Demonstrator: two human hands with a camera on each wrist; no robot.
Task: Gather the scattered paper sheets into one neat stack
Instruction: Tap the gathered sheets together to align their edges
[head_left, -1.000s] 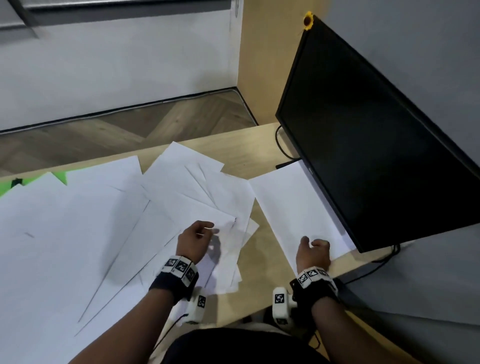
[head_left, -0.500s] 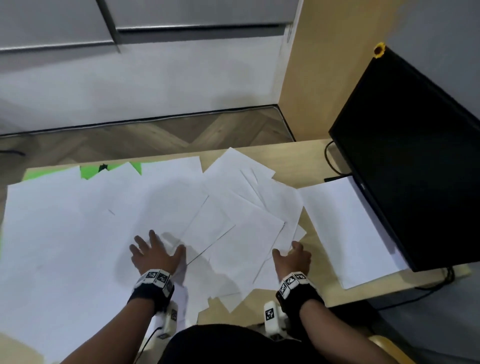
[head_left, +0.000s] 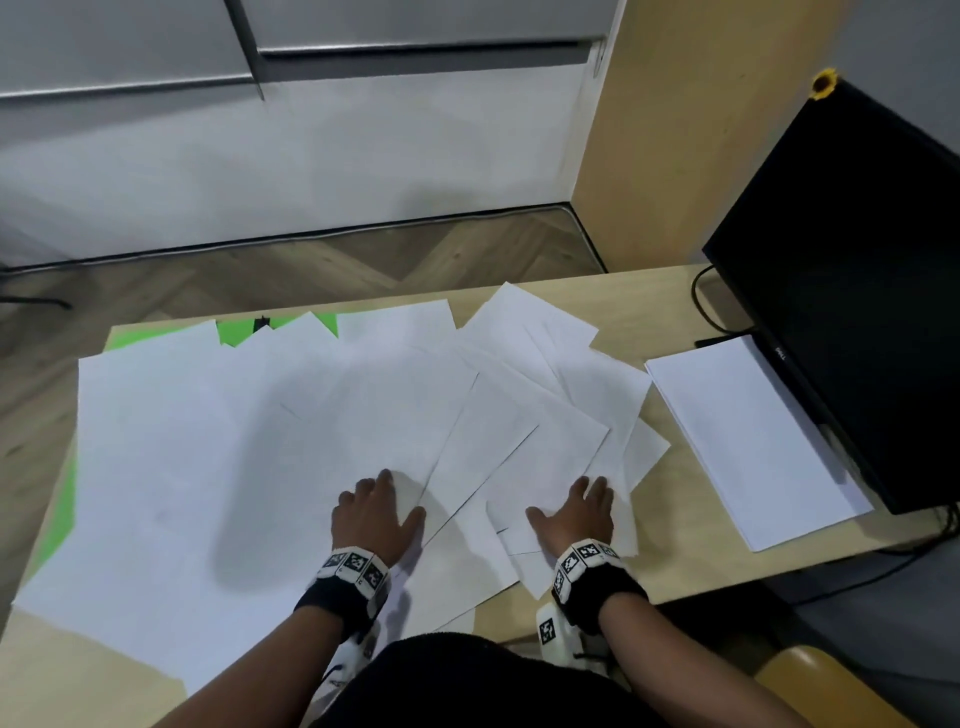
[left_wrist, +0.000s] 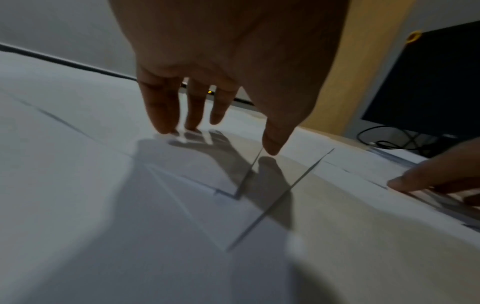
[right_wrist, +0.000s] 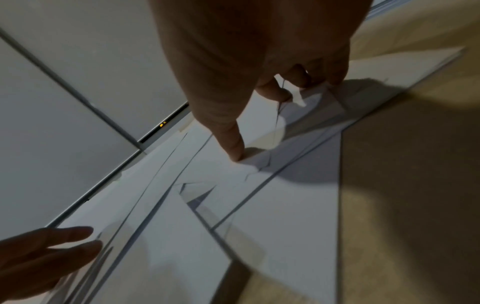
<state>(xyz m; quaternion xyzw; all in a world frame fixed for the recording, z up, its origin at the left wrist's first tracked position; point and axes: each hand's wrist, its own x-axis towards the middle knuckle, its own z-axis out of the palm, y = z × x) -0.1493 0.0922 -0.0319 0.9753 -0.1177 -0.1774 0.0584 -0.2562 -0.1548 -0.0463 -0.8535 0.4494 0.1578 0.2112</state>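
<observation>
Several white paper sheets (head_left: 322, 415) lie scattered and overlapping across the wooden desk (head_left: 691, 551). My left hand (head_left: 374, 512) rests on them near the front edge with its fingers spread; in the left wrist view its fingertips (left_wrist: 166, 125) touch the paper (left_wrist: 103, 205). My right hand (head_left: 574, 514) rests palm down on the sheets further right. In the right wrist view its thumb (right_wrist: 235, 150) presses a sheet (right_wrist: 285, 226) and the other fingers bend down onto the paper. A neat white stack (head_left: 753, 441) lies apart at the right.
A black monitor (head_left: 857, 291) stands at the desk's right end, partly over the neat stack, with cables (head_left: 701, 306) behind it. Something green (head_left: 244, 330) shows under the far sheets. Sheets overhang the desk's left side. A wooden panel (head_left: 675, 156) rises behind.
My right hand has left the neat stack by the monitor and come left onto the scattered sheets. My left hand let go of a sheet and now lies flat. The hands are closer together.
</observation>
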